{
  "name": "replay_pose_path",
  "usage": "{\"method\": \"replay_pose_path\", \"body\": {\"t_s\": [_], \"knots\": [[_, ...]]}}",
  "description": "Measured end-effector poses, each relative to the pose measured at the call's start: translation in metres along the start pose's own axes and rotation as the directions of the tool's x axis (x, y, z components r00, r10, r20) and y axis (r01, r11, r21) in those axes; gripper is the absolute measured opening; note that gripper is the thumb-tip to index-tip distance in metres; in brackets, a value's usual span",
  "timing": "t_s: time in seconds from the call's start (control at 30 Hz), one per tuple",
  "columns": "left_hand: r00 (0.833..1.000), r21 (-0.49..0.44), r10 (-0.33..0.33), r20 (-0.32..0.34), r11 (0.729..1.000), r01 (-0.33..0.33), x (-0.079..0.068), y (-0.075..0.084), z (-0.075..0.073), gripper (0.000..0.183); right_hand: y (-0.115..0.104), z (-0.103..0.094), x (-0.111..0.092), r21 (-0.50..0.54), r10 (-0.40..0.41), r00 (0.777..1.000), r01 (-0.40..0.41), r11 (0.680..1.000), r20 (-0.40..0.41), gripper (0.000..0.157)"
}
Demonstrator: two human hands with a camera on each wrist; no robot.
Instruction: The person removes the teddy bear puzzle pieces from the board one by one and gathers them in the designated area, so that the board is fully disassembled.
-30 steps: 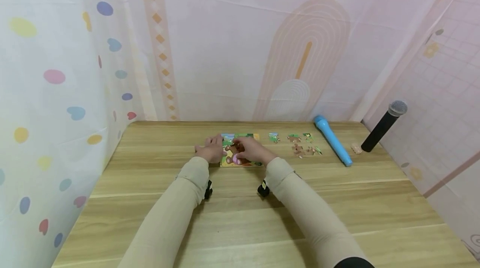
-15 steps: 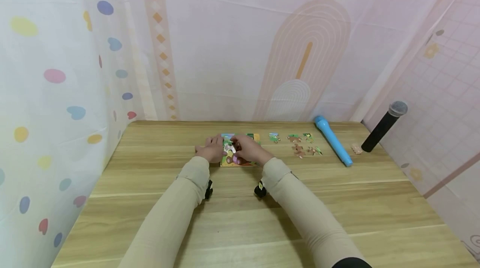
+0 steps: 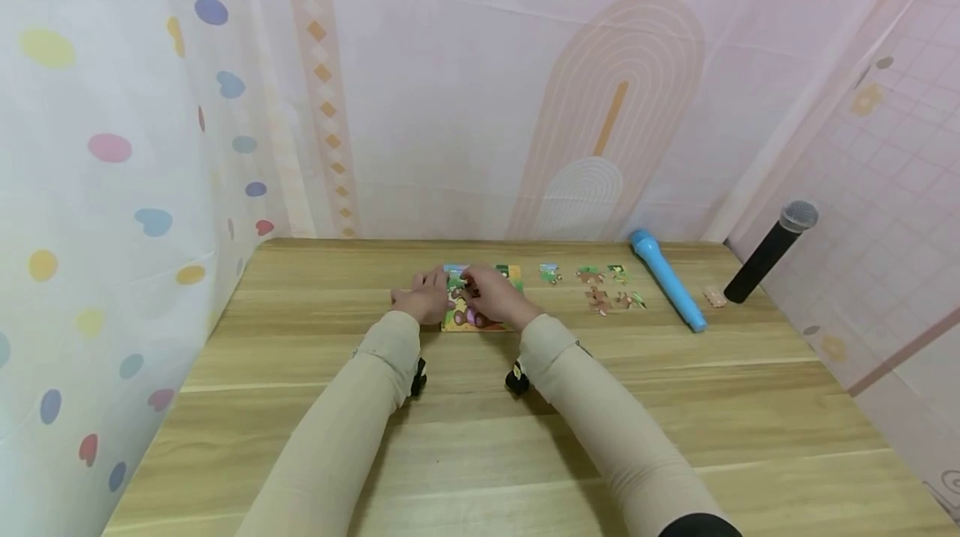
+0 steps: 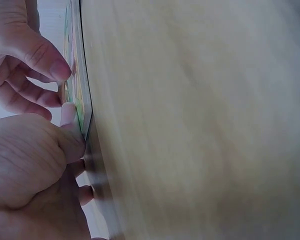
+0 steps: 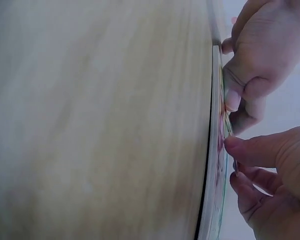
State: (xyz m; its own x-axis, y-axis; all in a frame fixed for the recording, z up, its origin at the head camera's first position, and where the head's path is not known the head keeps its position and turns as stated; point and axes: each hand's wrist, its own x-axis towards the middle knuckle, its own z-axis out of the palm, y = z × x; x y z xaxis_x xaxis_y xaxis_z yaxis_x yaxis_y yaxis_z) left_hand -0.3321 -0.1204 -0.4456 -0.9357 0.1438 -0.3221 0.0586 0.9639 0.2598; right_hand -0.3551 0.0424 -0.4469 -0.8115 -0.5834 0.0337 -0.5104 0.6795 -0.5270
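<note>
A small jigsaw puzzle board (image 3: 514,273) with a colourful bear picture lies flat on the wooden table. Over its middle, the right hand (image 3: 497,295) pinches a thin puzzle piece (image 5: 235,164) between thumb and fingers, close above the picture in the right wrist view. At the board's left edge is the left hand (image 3: 422,297). Its thumb (image 4: 69,116) presses on the picture surface, while the other fingers extend beyond the edge towards the table. Part of the picture is hidden under the right hand.
Several loose puzzle pieces (image 3: 597,298) lie right of the board. Farther right are a blue toy microphone (image 3: 667,280), a small pale piece (image 3: 715,298) and a black microphone (image 3: 765,260) standing tilted. A patterned curtain (image 3: 435,103) hangs behind the table.
The right hand has shifted slightly left over the board. A pale patch near its fingertips half a second ago now shows brown picture. The left hand has stayed put.
</note>
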Motion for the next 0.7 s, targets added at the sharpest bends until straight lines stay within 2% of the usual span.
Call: {"method": "replay_pose_path", "body": {"t_s": [0.4,0.7], "knots": [[1.000,-0.017,0.005,0.005,1.000,-0.005,0.000,0.001,0.001,0.068,0.009,-0.005,-0.008,0.048,0.049,0.998,-0.047,0.998,-0.044,0.032],[1.000,-0.055,0.017,0.016,0.998,-0.016,0.002,-0.002,0.000,0.068,0.021,-0.017,-0.020,0.086,0.130,0.990,-0.125,0.988,-0.059,0.044]]}}
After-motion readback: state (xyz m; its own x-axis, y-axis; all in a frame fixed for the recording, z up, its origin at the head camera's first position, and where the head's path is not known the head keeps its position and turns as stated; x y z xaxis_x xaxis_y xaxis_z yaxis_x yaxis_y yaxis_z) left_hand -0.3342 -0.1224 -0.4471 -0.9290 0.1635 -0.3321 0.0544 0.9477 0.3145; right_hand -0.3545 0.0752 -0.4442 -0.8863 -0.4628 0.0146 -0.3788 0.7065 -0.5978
